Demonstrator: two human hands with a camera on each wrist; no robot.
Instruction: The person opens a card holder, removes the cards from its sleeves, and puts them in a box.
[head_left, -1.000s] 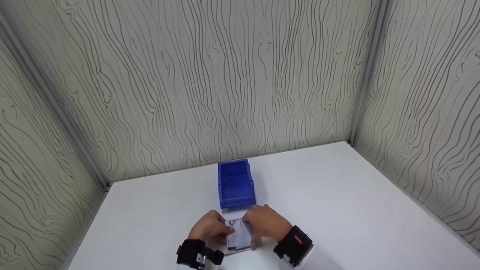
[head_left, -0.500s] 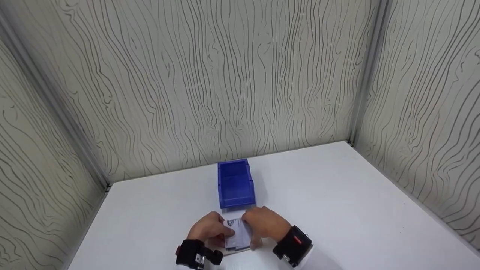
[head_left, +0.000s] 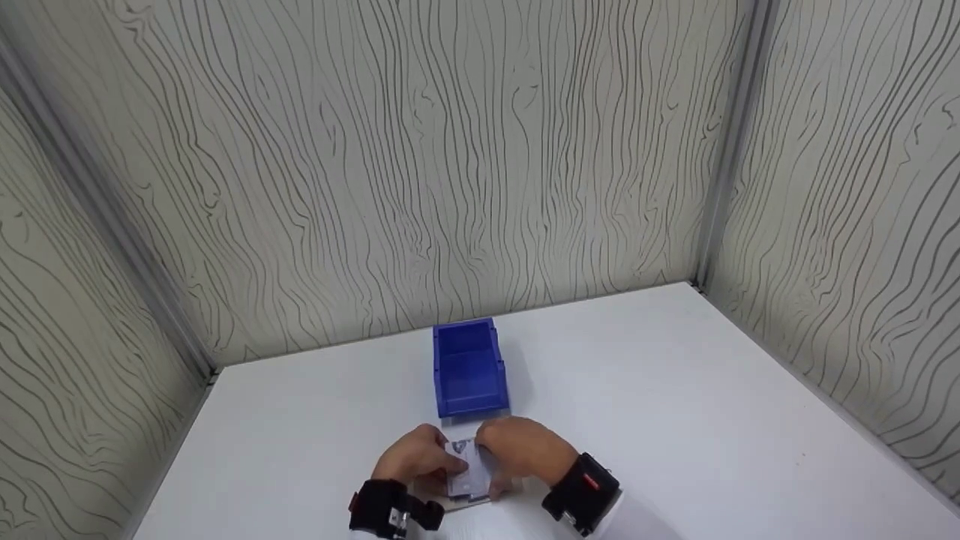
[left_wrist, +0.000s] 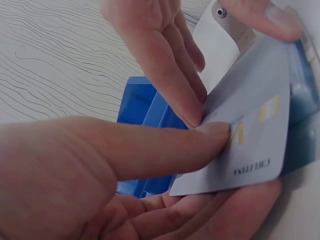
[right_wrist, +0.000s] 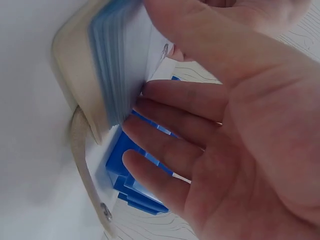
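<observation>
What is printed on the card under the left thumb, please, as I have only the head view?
Observer: In the left wrist view, the card shows gold marks and dark lettering.

Operator: Thank you. Does the beige card holder have any fastener?

Observer: Yes, the right wrist view shows a metal snap near the end of its strap.

Operator: And what is between its covers, please?

Observer: A stack of thin leaves, tinted blue along the edge in the right wrist view.
</observation>
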